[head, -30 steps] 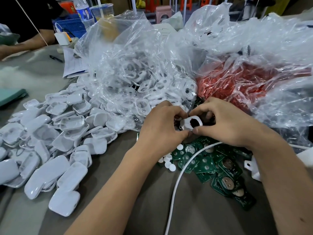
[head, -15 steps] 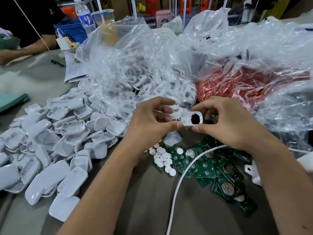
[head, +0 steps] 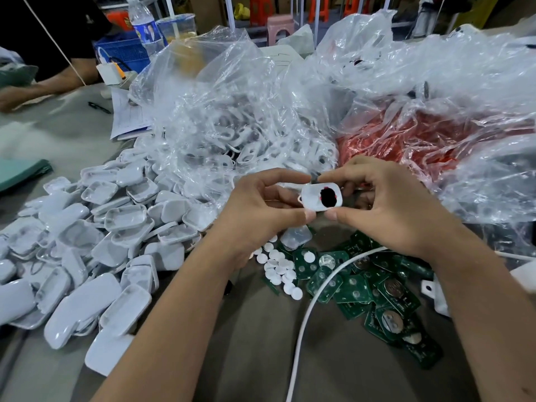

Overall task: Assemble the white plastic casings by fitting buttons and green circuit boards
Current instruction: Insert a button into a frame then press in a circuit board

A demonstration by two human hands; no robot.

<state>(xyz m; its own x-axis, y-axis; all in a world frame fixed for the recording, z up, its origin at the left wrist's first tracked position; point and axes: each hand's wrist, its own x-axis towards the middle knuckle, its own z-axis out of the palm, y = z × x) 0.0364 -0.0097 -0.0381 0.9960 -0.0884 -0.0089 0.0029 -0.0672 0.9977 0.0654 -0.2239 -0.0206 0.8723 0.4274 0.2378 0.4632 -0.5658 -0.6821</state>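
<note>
Left hand (head: pixel 261 210): raised, thumb and forefinger pinching white casing (head: pixel 320 196).
Right hand (head: pixel 385 207): raised opposite, fingers curled, pinching the casing's other end.

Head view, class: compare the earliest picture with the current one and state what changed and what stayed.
Both hands lifted the small white plastic casing clear of the green circuit boards. The left hand loosened to a fingertip pinch; the right hand keeps gripping it. The round white buttons, now uncovered, and the casing heap stayed.
</note>
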